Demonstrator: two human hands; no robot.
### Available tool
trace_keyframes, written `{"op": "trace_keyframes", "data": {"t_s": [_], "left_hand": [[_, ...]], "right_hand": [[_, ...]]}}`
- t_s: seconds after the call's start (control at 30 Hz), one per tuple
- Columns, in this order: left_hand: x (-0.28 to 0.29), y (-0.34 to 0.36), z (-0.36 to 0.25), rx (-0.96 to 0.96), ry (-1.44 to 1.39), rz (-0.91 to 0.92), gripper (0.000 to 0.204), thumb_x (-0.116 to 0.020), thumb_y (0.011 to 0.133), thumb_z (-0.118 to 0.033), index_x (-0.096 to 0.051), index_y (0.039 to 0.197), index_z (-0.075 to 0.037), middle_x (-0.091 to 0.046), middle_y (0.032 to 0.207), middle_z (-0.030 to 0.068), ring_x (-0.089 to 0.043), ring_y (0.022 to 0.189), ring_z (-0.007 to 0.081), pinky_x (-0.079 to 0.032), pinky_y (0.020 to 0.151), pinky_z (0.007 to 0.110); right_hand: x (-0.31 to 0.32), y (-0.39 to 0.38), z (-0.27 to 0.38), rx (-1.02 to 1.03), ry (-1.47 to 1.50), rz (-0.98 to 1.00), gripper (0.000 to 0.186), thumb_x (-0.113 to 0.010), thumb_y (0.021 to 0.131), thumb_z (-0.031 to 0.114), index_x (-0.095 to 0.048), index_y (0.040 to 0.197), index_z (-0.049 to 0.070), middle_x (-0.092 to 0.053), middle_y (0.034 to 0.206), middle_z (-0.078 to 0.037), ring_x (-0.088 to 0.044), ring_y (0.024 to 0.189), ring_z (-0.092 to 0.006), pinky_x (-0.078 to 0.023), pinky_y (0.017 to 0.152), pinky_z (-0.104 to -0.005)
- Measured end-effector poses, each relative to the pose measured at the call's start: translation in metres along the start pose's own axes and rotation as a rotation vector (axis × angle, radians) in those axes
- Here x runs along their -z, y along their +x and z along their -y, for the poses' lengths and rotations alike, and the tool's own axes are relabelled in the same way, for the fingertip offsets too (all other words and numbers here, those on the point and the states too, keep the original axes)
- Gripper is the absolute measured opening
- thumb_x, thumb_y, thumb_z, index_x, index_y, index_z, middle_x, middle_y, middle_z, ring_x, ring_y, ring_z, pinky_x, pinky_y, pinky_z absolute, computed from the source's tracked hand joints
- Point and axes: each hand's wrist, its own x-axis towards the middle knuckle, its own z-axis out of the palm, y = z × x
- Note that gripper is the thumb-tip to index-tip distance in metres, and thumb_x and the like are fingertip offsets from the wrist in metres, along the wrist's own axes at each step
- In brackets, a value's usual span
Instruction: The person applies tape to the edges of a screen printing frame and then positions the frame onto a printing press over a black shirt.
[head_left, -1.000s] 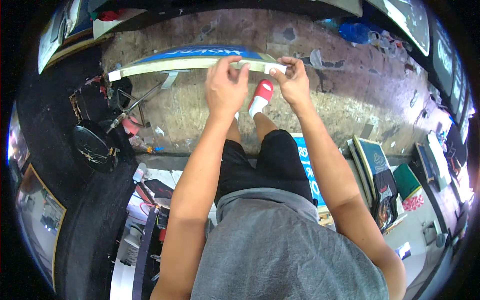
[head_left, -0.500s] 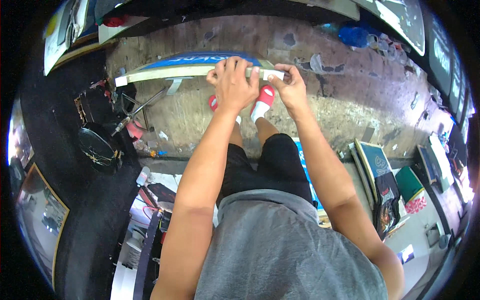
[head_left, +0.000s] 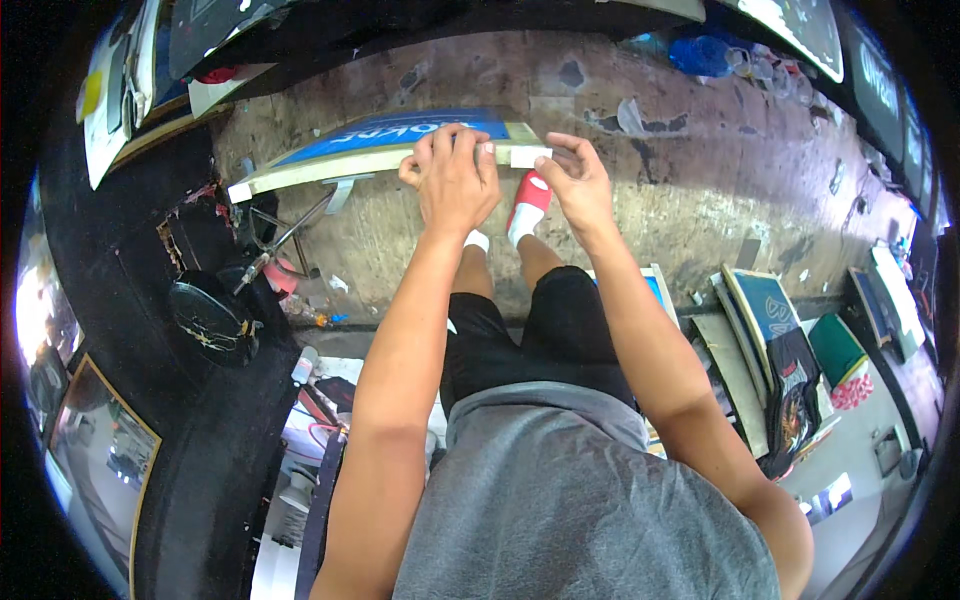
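A wooden screen-printing frame with blue mesh and pale lettering is held out in front of me, its long edge facing me. My left hand grips that edge right of its middle, fingers curled over the top. White tape covers the frame's right corner, and a smaller white patch marks the left one. At the right corner is my right hand: the thumb presses the tape's end while the bent fingers sit just beyond it. Part of the corner is hidden by the thumb.
A round black stool seat and a metal stand are at the left. More framed screens lean at the right, with a green item beside them. A blue plastic bottle and clear cups lie at the far right.
The left hand has slid slightly left along the frame, uncovering more of the right end. The right index finger has lifted from the corner a little, while its thumb stays by the tape.
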Motion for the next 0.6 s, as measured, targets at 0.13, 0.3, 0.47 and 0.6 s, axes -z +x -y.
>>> {"op": "trace_keyframes", "data": {"t_s": [0.13, 0.3, 0.47, 0.6], "left_hand": [[0.0, 0.001, -0.001, -0.015, 0.014, -0.025, 0.024, -0.053, 0.096, -0.034, -0.069, 0.101, -0.017, -0.062, 0.115, 0.0065, -0.049, 0.115, 0.0298, -0.027, 0.093, 0.053], [0.001, 0.003, -0.003, -0.017, 0.031, -0.028, 0.022, -0.053, 0.096, -0.031, -0.07, 0.1, -0.017, -0.063, 0.114, 0.0062, -0.05, 0.114, 0.0296, -0.027, 0.093, 0.052], [0.014, 0.016, 0.001, -0.032, -0.158, -0.033, 0.027, -0.051, 0.097, -0.026, -0.067, 0.114, -0.013, -0.064, 0.12, 0.0096, -0.053, 0.115, 0.029, -0.032, 0.097, 0.051], [0.05, 0.023, 0.01, 0.041, -0.682, -0.163, 0.027, -0.054, 0.095, -0.018, -0.063, 0.117, -0.004, -0.064, 0.116, 0.016, -0.058, 0.108, 0.0371, -0.043, 0.1, 0.045]], "right_hand": [[0.004, 0.001, 0.002, -0.04, -0.073, 0.037, 0.041, -0.076, 0.086, 0.015, -0.062, 0.123, 0.003, -0.069, 0.115, -0.013, -0.065, 0.109, -0.021, -0.051, 0.093, -0.0338], [0.002, 0.001, 0.006, -0.051, -0.03, 0.011, 0.043, -0.077, 0.085, 0.017, -0.062, 0.123, 0.003, -0.069, 0.116, -0.011, -0.065, 0.107, -0.0202, -0.051, 0.094, -0.0348], [0.0, -0.006, 0.042, 0.474, -0.514, -0.116, 0.051, -0.077, 0.079, 0.021, -0.06, 0.124, 0.004, -0.058, 0.131, -0.018, -0.051, 0.13, -0.0383, -0.037, 0.113, -0.0463], [-0.043, -0.006, 0.065, 0.927, -1.064, 0.119, 0.054, -0.069, 0.082, 0.021, -0.056, 0.13, 0.001, -0.054, 0.137, -0.021, -0.044, 0.135, -0.0424, -0.028, 0.118, -0.0537]]}}
